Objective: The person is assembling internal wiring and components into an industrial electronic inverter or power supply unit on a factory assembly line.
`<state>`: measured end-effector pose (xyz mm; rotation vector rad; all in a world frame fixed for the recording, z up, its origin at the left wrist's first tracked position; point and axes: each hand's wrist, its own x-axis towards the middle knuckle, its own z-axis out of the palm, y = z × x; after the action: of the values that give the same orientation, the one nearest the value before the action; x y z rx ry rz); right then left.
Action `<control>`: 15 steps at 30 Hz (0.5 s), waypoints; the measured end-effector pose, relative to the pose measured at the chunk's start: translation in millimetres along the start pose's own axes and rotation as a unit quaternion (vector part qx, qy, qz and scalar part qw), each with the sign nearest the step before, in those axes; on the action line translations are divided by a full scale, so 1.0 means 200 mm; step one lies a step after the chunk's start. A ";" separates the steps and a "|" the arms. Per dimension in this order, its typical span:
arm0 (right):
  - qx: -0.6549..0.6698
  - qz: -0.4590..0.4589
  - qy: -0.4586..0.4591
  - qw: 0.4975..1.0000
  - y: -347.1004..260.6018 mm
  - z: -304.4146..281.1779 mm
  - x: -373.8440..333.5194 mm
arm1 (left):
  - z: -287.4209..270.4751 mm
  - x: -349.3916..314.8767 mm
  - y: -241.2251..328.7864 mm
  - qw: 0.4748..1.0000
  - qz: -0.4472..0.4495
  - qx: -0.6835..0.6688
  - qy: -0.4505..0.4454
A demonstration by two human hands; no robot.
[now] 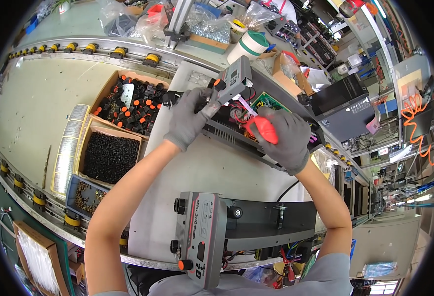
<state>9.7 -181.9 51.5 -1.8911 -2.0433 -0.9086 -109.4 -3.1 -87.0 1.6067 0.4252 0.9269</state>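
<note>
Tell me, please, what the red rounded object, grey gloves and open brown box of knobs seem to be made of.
Red rounded object: plastic or rubber, perhaps; smooth, slight sheen.
Grey gloves: seemingly matte fabric, maybe coated; soft creases.
Open brown box: probably matte cardboard; thin tan walls.

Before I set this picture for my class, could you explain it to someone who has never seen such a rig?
No robot here: a fisheye camera on a person's head looks down, so straight edges curve. The grey-gloved left hand touches the grey front panel of an open metal machine. The grey-gloved right hand grips a red-handled tool over it; the tool's tip is hard to make out. Nearer the wearer lies a second grey machine with an orange knob. To the left stand a cardboard box of black-and-orange knobs, another box of small black parts, and a blue plastic tray of small brass-coloured parts.
</note>
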 end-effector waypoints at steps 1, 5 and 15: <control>0.001 0.007 -0.001 1.000 0.01 0.01 -0.01 | 0.00 0.00 0.00 1.000 -0.006 -0.010 0.001; 0.035 0.019 0.024 0.999 0.02 0.03 -0.01 | 0.01 0.01 -0.01 1.000 0.004 -0.002 0.010; -0.005 0.000 0.017 1.000 0.00 0.02 -0.01 | 0.01 0.02 0.03 1.000 -0.021 -0.013 -0.001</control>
<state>11.0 -180.8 48.0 -1.8662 -2.0235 -0.9469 -106.3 -2.9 -80.1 1.5687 0.4426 0.8965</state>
